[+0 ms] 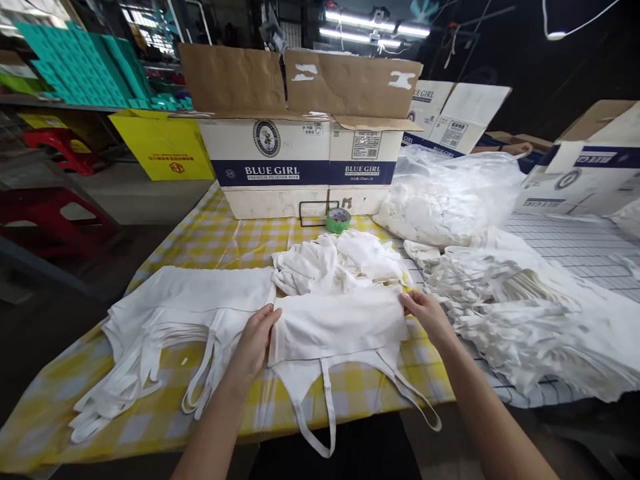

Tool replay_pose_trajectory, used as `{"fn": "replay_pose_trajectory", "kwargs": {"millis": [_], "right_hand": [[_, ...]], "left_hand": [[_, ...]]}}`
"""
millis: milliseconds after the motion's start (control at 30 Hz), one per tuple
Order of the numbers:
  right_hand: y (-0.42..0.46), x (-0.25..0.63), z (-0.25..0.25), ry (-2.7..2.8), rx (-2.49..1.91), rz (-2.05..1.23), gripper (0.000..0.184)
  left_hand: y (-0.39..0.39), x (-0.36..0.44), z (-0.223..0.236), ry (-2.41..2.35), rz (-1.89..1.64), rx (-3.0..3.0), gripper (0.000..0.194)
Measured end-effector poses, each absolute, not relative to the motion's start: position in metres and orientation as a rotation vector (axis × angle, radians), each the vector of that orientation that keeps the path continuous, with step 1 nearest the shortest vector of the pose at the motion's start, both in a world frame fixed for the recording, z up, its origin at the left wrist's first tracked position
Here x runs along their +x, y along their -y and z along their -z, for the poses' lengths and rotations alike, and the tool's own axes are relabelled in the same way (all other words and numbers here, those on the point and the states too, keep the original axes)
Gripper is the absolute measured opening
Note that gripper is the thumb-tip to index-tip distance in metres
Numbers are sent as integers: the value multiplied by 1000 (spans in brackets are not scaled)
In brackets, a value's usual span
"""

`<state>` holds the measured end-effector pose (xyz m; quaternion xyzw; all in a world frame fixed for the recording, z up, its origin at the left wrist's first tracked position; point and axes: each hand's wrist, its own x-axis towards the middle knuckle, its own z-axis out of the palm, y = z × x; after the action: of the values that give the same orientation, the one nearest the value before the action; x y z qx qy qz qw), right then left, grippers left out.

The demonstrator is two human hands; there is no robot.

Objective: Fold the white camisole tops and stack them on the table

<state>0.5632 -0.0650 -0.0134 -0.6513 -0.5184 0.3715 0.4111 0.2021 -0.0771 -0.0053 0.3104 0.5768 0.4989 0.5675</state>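
A white camisole [340,327] with thin straps lies flat on the yellow checked tablecloth [200,240], its straps hanging toward me over the table's front edge. My left hand [257,340] pinches its left edge between thumb and fingers. At its upper right corner, my right hand [420,308] is closed on the cloth. To the left lies a stack of similar white camisoles [190,293], straps also toward me. Just beyond the camisole sits a crumpled heap of white garments [335,261].
A large Blue Girl carton [305,150] stands at the back, with a roll of green tape [338,220] before it. On the right are a clear plastic bag [450,193] of white cloth and a big pile of white garments [530,300]. A yellow box [163,147] stands back left.
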Motion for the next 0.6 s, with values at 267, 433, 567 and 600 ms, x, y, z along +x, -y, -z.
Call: {"fn": "replay_pose_trajectory", "kwargs": {"millis": [267, 433, 567, 600], "right_hand": [[71, 558, 31, 1255, -1887, -425, 29], [73, 541, 37, 1388, -1826, -655, 29], [77, 538, 25, 1335, -1652, -873, 29], [79, 539, 20, 1256, -1579, -988, 30]], "left_hand": [[82, 205, 15, -1277, -1175, 736, 28], [84, 206, 19, -1355, -1043, 992, 34], [86, 207, 13, -1377, -1068, 1009, 35], [88, 207, 10, -1337, -1081, 970, 36]]}}
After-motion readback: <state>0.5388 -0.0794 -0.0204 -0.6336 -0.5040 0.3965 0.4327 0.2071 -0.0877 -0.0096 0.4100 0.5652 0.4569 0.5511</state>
